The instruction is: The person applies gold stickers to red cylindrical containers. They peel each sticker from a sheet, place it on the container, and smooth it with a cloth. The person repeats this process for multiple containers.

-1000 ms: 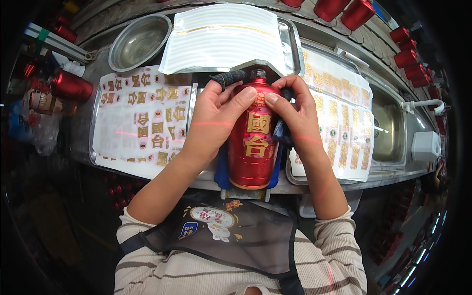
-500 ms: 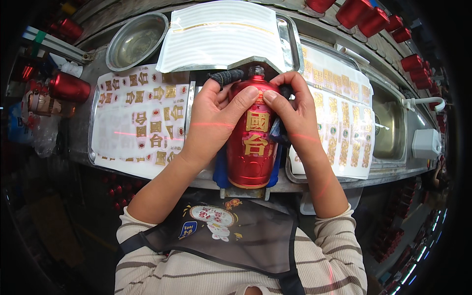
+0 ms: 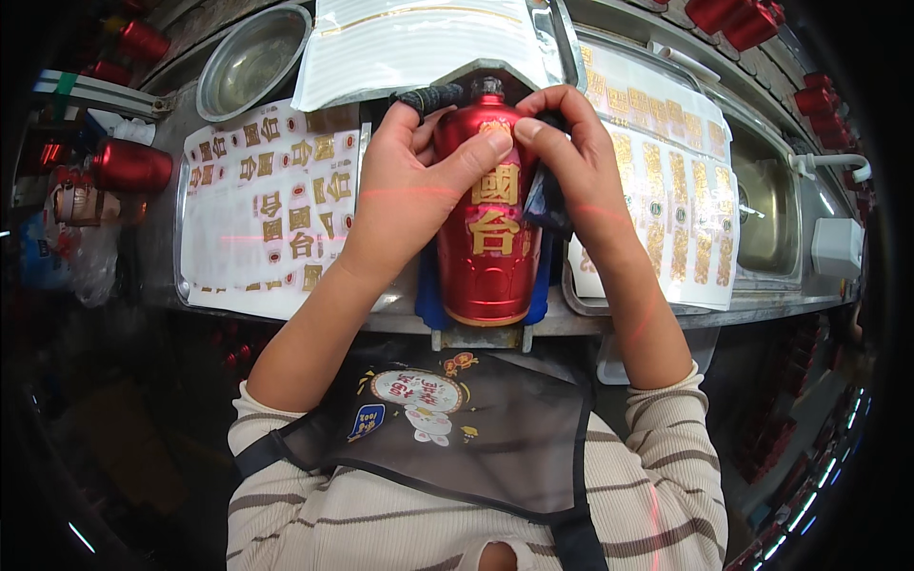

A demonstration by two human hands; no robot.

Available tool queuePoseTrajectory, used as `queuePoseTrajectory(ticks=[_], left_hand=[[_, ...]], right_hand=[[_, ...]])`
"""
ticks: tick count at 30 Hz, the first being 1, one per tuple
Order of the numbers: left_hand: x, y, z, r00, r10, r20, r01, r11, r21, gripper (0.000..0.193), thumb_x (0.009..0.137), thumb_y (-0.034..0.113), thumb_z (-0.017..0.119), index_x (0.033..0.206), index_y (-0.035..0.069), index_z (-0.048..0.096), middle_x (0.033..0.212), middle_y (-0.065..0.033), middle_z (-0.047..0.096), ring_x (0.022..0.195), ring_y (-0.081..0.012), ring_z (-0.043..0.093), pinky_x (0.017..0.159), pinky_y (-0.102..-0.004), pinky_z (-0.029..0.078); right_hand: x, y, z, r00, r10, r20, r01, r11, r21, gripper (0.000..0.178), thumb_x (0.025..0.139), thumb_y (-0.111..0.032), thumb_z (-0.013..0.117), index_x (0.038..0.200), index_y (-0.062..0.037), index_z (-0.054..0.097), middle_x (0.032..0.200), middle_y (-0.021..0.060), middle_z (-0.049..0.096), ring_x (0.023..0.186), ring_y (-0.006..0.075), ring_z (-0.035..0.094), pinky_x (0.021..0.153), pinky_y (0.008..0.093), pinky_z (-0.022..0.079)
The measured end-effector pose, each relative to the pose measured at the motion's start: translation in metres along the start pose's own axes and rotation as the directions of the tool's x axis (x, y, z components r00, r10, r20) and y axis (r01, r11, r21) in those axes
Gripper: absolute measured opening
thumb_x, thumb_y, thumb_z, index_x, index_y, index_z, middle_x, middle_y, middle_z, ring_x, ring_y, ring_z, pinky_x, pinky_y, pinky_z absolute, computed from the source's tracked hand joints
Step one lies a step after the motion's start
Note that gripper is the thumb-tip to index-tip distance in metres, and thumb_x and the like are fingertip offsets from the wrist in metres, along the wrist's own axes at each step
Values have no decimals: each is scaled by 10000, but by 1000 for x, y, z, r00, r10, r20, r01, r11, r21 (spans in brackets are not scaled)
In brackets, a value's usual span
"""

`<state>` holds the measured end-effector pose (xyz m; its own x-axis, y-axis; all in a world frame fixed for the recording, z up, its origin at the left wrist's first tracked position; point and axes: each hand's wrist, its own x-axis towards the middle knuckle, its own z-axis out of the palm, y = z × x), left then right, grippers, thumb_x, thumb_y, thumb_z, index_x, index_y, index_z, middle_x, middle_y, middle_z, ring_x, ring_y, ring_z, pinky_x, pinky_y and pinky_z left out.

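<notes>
A glossy red bottle (image 3: 486,285) with large gold characters on its front leans back, neck away from me, on a blue padded rest (image 3: 430,295). My left hand (image 3: 405,181) is closed around its left shoulder, thumb pressed on the front above the characters. My right hand (image 3: 576,162) grips the right shoulder, its bent thumb at the upper front. Between the thumbs shows a small gold decal (image 3: 495,127). A dark blue cloth (image 3: 546,198) hangs beneath my right hand, against the bottle's side. The fingers behind the bottle are hidden.
Trays with sheets of gold decals flank the bottle, a left sheet (image 3: 238,219) and a right sheet (image 3: 657,171). Behind lie white striped sheets (image 3: 419,48) and a metal bowl (image 3: 252,62). A sink (image 3: 766,219) and white jug (image 3: 838,247) stand right, another red bottle (image 3: 133,167) left.
The whole scene has shifted upward in the picture. My thumbs have moved slightly apart, the right one toward the neck, so more of the small decal shows. Both hands still hold the bottle.
</notes>
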<state>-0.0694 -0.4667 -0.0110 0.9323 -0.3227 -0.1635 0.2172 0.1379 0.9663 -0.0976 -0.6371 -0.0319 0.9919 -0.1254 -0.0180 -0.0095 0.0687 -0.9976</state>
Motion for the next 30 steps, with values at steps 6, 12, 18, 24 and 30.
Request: queuePoseTrajectory(ticks=[6,12,18,24,30], left_hand=[[-28,-13,-8,1000,13,-25,-14,998,-64,462,866,185,796,1103,-18,455,1243,-193,612,1149,-195,609,948,-308,525],[-51,-24,-20,988,-128,83,134,989,-65,450,869,204,794,1088,-7,463,1257,-207,600,1197,-216,576,1042,-346,462],[-54,-28,-24,993,-79,83,82,996,-23,558,834,231,827,1179,-34,478,1281,-207,584,1190,-205,572,1039,-344,454],[-54,-37,-25,996,-33,87,34,999,-9,491,843,229,821,1104,-12,483,1264,-194,582,1195,-190,557,1050,-344,438],[-55,-34,-26,994,-57,91,59,998,-18,531,857,232,808,1176,-30,474,1274,-187,576,1190,-182,559,1055,-341,432]], right_hand=[[-43,2,-2,997,49,-56,-50,999,-11,521,872,-237,740,1302,-31,530,1113,83,609,814,86,622,657,197,493],[-67,7,-4,997,73,-6,-74,997,-13,703,860,-216,761,1439,-7,421,1331,166,516,836,126,678,665,204,536],[-67,6,-3,999,52,8,-53,998,32,677,879,-188,725,1447,-3,407,1332,160,521,842,121,675,668,205,532],[-68,17,1,999,-5,-43,0,994,-109,721,853,-256,761,1434,7,425,1286,147,547,889,107,618,667,207,487],[-70,7,5,995,101,-16,-100,994,32,696,871,-255,744,1427,15,425,1296,159,529,876,111,628,672,207,499]])
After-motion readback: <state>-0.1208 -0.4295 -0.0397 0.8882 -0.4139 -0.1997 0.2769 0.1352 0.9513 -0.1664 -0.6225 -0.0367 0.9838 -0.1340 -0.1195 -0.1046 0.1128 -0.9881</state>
